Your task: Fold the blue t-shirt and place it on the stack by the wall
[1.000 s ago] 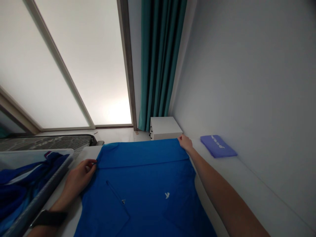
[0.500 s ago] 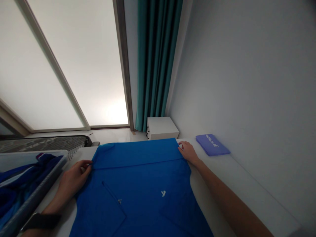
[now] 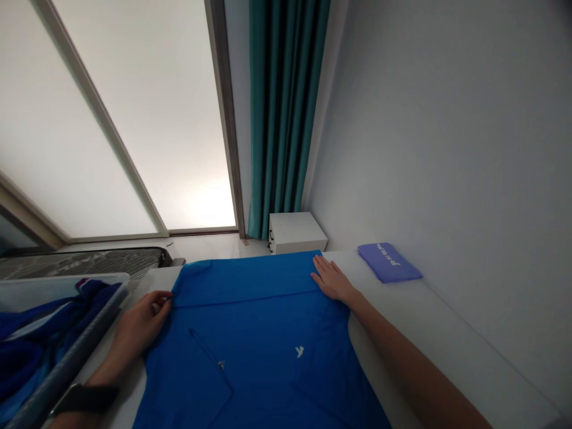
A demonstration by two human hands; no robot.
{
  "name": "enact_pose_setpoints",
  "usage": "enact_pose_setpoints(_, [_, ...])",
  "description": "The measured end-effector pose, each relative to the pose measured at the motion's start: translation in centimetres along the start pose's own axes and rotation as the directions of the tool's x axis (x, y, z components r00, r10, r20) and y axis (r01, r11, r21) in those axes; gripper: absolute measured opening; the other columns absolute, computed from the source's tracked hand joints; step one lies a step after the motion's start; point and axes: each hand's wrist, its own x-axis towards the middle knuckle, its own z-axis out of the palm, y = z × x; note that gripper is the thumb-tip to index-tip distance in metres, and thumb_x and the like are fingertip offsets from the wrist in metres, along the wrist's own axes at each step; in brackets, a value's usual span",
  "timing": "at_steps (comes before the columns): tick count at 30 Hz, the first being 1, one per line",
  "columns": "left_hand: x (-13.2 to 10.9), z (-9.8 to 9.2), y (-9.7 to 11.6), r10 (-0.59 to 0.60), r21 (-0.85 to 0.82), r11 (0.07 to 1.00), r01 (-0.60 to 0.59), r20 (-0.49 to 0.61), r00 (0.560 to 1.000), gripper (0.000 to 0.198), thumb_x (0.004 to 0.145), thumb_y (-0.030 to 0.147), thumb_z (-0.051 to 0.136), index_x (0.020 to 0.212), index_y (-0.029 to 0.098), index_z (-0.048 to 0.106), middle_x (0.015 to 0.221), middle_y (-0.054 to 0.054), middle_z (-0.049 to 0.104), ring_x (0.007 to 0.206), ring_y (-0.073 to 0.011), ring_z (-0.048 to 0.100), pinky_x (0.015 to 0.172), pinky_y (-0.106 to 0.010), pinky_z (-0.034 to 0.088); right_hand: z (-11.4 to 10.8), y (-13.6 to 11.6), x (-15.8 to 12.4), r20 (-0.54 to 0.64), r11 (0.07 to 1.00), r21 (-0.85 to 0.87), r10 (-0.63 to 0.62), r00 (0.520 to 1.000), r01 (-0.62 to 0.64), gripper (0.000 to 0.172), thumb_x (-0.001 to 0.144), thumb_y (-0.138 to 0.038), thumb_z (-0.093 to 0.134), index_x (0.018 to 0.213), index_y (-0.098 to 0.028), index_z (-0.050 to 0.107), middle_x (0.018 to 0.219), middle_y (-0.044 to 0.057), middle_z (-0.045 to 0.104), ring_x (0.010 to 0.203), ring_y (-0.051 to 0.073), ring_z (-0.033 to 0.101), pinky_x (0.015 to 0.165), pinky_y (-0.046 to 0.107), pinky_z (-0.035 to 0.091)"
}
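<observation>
Frosted glass window (image 3: 134, 119), teal curtain (image 3: 286, 107), white bedside cabinet (image 3: 297, 232), pale grey wall (image 3: 424, 131), glossy tiled floor (image 3: 210, 243)

The white worktop (image 3: 429, 310) carries a blue shirt (image 3: 250, 345) spread flat, a folded purple cloth (image 3: 389, 262) near the wall, and at the left side a grey bin (image 3: 67, 345)

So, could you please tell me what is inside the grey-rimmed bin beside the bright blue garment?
Dark blue clothing with white and lighter blue streaks lies in the bin. It covers the bin's floor, so whatever lies beneath it cannot be seen.
</observation>
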Motion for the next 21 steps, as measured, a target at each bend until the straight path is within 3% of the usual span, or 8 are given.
enact_pose_setpoints(6, [0.0, 0.3, -0.3, 0.023, -0.022, 0.999, -0.023, -0.02, 1.0, 0.027, 0.079, 0.039, 0.05, 0.099, 0.025, 0.062, 0.086, 0.003, 0.067, 0.067, -0.0171, 0.062, 0.063, -0.025, 0.041, -0.5, 0.1, 0.0, 0.029, 1.0, 0.011, 0.026, 0.999, -0.026, 0.071, 0.098, -0.052, 0.015, 0.154, -0.009, 0.022, 0.161, 0.011, 0.016, 0.149, 0.021, 0.013, 0.12, 0.046, 0.011])
enact_pose_setpoints(10, [-0.3, 0.2, -0.1, 0.063, -0.021, 0.998, -0.063, -0.033, 0.997, 0.035, 0.079, 0.043, 0.046, 0.1, 0.021, 0.063, 0.088, -0.003, 0.068, 0.067, -0.0195, 0.062, 0.063, -0.029, 0.043, -0.8, -1.3, 0.0, -0.014, 0.999, 0.037, -0.001, 1.0, 0.001, 0.07, 0.099, -0.052, 0.015, 0.153, -0.009, 0.024, 0.16, 0.012, 0.021, 0.148, 0.022, 0.016, 0.12, 0.046, 0.01])
enact_pose_setpoints(14, [-0.7, 0.1, 0.0, 0.105, -0.032, 0.994, -0.106, -0.04, 0.994, 0.036, 0.081, 0.044, 0.044, 0.102, 0.021, 0.063, 0.09, -0.004, 0.068, 0.069, -0.0197, 0.063, 0.065, -0.029, 0.044, -1.0, -4.8, 0.3, -0.016, 0.977, 0.14, -0.161, 0.987, 0.161, 0.07, 0.099, -0.053, 0.012, 0.154, -0.011, 0.022, 0.16, 0.012, 0.021, 0.148, 0.021, 0.016, 0.12, 0.044, 0.011])
enact_pose_setpoints(21, [-1.1, 0.0, 0.3, 0.13, -0.052, 0.99, -0.133, -0.072, 0.989, 0.028, 0.084, 0.035, 0.046, 0.1, 0.021, 0.064, 0.089, -0.003, 0.069, 0.072, -0.0187, 0.064, 0.067, -0.028, 0.043, -2.3, -13.9, 2.6, 0.012, 0.891, 0.255, -0.391, 0.92, 0.375, 0.066, 0.1, -0.055, 0.016, 0.156, -0.02, 0.019, 0.161, 0.007, 0.018, 0.149, 0.021, 0.012, 0.121, 0.045, 0.008])
